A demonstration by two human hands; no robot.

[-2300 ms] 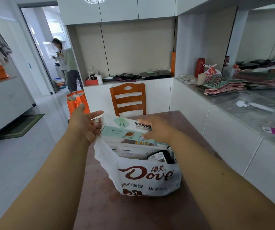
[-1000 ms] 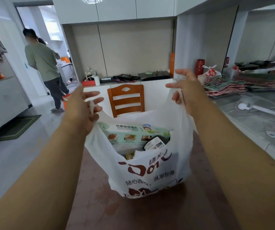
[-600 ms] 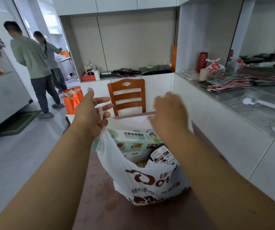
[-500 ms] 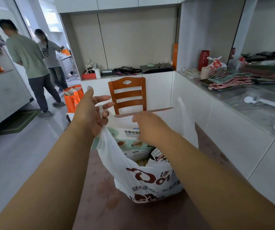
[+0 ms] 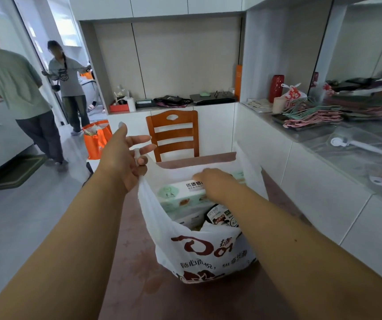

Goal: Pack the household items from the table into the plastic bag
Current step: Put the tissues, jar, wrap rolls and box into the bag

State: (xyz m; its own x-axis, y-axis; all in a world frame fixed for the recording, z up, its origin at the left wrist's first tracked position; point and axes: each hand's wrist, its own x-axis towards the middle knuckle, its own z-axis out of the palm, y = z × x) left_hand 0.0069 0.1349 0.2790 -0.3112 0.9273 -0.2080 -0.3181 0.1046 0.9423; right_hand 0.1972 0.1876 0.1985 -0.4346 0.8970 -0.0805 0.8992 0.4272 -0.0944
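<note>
Left hand (image 5: 122,161) pinching one handle of one white plastic bag (image 5: 199,248), remaining fingers spread. Between both hands on the counter (image 5: 139,285), bag mouth open: one green-and-white box (image 5: 180,195), one dark pouch (image 5: 222,219). Right hand (image 5: 215,183) inside, flat on the box, closing on nothing.

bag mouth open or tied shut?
Open. Left hand holds one handle of the plastic bag up; right hand reaches inside onto the green box.

Both bare arms reach forward; the left hand (image 5: 122,161) pinches with fingers splayed, the right hand (image 5: 215,183) curls palm-down.
</note>
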